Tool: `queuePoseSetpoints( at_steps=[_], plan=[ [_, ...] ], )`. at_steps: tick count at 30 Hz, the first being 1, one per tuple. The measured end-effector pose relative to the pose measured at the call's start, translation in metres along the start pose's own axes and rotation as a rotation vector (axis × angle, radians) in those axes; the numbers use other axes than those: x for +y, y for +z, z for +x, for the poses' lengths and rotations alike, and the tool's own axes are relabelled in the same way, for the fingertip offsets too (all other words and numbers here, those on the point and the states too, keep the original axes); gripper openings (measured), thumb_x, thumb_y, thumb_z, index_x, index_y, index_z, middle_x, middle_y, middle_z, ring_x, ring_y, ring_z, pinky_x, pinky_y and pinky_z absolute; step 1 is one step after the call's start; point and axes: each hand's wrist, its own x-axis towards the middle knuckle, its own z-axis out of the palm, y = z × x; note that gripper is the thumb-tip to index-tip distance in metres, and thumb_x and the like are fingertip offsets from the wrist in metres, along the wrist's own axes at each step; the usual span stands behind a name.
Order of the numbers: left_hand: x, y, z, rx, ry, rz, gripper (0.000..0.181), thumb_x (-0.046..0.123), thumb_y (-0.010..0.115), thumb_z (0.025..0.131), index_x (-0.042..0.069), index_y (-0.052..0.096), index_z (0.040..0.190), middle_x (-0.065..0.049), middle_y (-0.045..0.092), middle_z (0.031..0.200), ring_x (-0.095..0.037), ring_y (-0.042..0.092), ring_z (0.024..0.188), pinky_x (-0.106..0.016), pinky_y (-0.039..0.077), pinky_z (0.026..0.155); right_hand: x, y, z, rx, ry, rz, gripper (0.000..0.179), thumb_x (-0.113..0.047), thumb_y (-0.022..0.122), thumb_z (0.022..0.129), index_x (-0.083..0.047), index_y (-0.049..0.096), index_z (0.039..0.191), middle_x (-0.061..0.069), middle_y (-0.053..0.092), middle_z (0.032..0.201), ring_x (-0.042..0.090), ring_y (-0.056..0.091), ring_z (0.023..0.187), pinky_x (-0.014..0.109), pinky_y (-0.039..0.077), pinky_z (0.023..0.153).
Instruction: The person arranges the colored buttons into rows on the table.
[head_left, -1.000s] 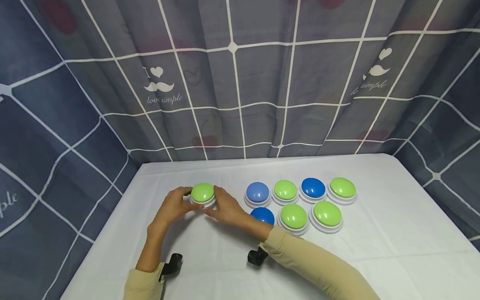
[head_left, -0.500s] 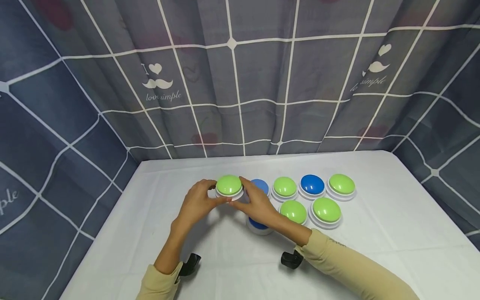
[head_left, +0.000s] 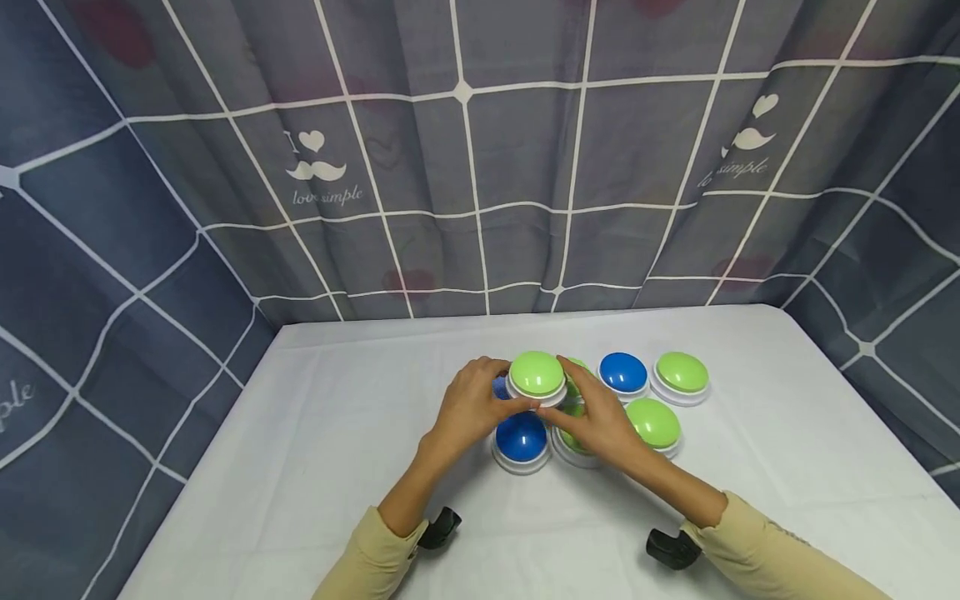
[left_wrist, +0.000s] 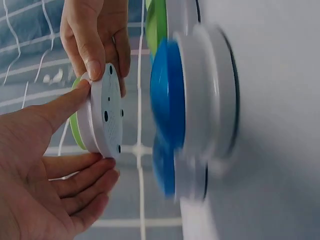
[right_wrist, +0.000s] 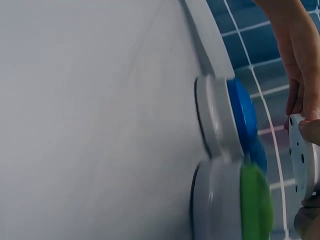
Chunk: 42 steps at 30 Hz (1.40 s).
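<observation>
A green push button [head_left: 536,373] with a white round base is held level above the other buttons. My left hand [head_left: 472,402] grips its left side, thumb at the front of the base. From the right, my right hand [head_left: 600,421] grips the same base, the two thumbtips almost meeting. In the left wrist view the base's underside [left_wrist: 112,112], with small dark holes, shows well off the table. Below the hands sits a blue push button [head_left: 521,437]. A lighter blue button and two green ones are partly hidden behind the hands and the held button.
To the right stand another blue button [head_left: 623,372], a green button [head_left: 682,372] behind and a green button [head_left: 654,423] in front. All rest on a table with a white cloth [head_left: 337,467]. A grey checked curtain [head_left: 420,167] hangs behind and at both sides.
Both hands have carried the green button from the left side of the table up and rightwards, over the group of buttons. The buttons on the table stay where they were.
</observation>
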Motion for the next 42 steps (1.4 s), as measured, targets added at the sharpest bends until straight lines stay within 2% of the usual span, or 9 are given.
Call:
queuePoseSetpoints(
  at_steps=[6, 10, 15, 20, 25, 30, 34, 37, 42],
  plan=[
    [0.026, 0.025, 0.011, -0.032, 0.077, 0.077, 0.061, 0.049, 0.083, 0.076, 0.003, 0.070, 0.115, -0.008, 0.069, 0.107, -0.021, 0.063, 0.100, -0.035, 0.053, 0.084, 0.023, -0.026, -0.024, 0.067, 0.005, -0.043, 0.079, -0.034, 0.079, 0.086, -0.002, 0.041, 0.147, 0.022, 0.047, 0.145, 0.044, 0.045, 0.131, 0.064, 0.039, 0.099],
    [0.041, 0.039, 0.018, -0.043, 0.119, 0.083, 0.062, 0.050, 0.084, 0.075, 0.005, 0.070, 0.116, -0.006, 0.069, 0.107, -0.018, 0.064, 0.099, -0.030, 0.052, 0.081, 0.034, -0.040, -0.036, 0.121, 0.007, -0.048, 0.077, -0.028, 0.082, 0.083, -0.001, 0.044, 0.145, 0.021, 0.051, 0.141, 0.042, 0.046, 0.130, 0.063, 0.038, 0.101],
    [0.058, 0.054, 0.026, -0.050, 0.150, 0.096, 0.059, 0.052, 0.084, 0.074, 0.010, 0.072, 0.113, 0.001, 0.069, 0.109, -0.013, 0.062, 0.102, -0.027, 0.050, 0.082, 0.039, -0.058, -0.051, 0.168, 0.053, -0.064, 0.079, -0.026, 0.085, 0.080, -0.003, 0.046, 0.144, 0.023, 0.050, 0.141, 0.046, 0.045, 0.129, 0.065, 0.036, 0.099],
    [0.077, 0.071, 0.031, -0.061, 0.189, 0.186, 0.060, 0.058, 0.082, 0.073, 0.013, 0.072, 0.111, 0.005, 0.068, 0.102, -0.008, 0.061, 0.094, -0.022, 0.048, 0.076, 0.045, -0.076, -0.066, 0.166, 0.101, -0.131, 0.086, -0.028, 0.086, 0.079, 0.000, 0.041, 0.147, 0.030, 0.046, 0.142, 0.053, 0.046, 0.124, 0.068, 0.039, 0.092],
    [0.096, 0.086, 0.035, -0.099, 0.238, 0.264, 0.061, 0.061, 0.079, 0.074, 0.016, 0.071, 0.114, 0.008, 0.067, 0.103, -0.004, 0.058, 0.095, -0.018, 0.045, 0.077, 0.055, -0.090, -0.083, 0.191, 0.136, -0.174, 0.086, -0.025, 0.086, 0.078, 0.001, 0.041, 0.146, 0.035, 0.047, 0.137, 0.057, 0.050, 0.117, 0.067, 0.043, 0.086],
    [0.111, 0.099, 0.039, -0.132, 0.288, 0.293, 0.053, 0.064, 0.077, 0.074, 0.021, 0.071, 0.104, 0.013, 0.063, 0.092, 0.000, 0.053, 0.086, -0.016, 0.041, 0.070, 0.063, -0.101, -0.098, 0.209, 0.181, -0.197, 0.084, -0.027, 0.085, 0.079, -0.002, 0.042, 0.146, 0.032, 0.048, 0.138, 0.056, 0.049, 0.115, 0.064, 0.041, 0.085],
    [0.121, 0.111, 0.044, -0.121, 0.363, 0.351, 0.050, 0.067, 0.075, 0.073, 0.022, 0.070, 0.093, 0.013, 0.061, 0.082, 0.000, 0.051, 0.075, -0.017, 0.040, 0.063, 0.070, -0.109, -0.107, 0.213, 0.206, -0.228, 0.085, -0.029, 0.085, 0.079, -0.001, 0.041, 0.147, 0.033, 0.048, 0.137, 0.058, 0.049, 0.114, 0.065, 0.040, 0.083],
    [0.129, 0.119, 0.047, -0.132, 0.385, 0.393, 0.048, 0.069, 0.073, 0.074, 0.023, 0.069, 0.090, 0.014, 0.060, 0.082, 0.000, 0.052, 0.073, -0.018, 0.040, 0.062, 0.077, -0.114, -0.114, 0.224, 0.215, -0.243, 0.085, -0.027, 0.085, 0.079, 0.000, 0.042, 0.146, 0.034, 0.049, 0.134, 0.058, 0.050, 0.112, 0.065, 0.040, 0.083],
    [0.138, 0.134, 0.050, -0.185, 0.391, 0.441, 0.045, 0.069, 0.069, 0.079, 0.027, 0.069, 0.095, 0.015, 0.059, 0.091, -0.001, 0.052, 0.082, -0.018, 0.041, 0.070, 0.090, -0.119, -0.122, 0.236, 0.244, -0.283, 0.084, -0.025, 0.086, 0.078, 0.005, 0.042, 0.143, 0.039, 0.049, 0.130, 0.059, 0.050, 0.109, 0.064, 0.040, 0.081]
  ],
)
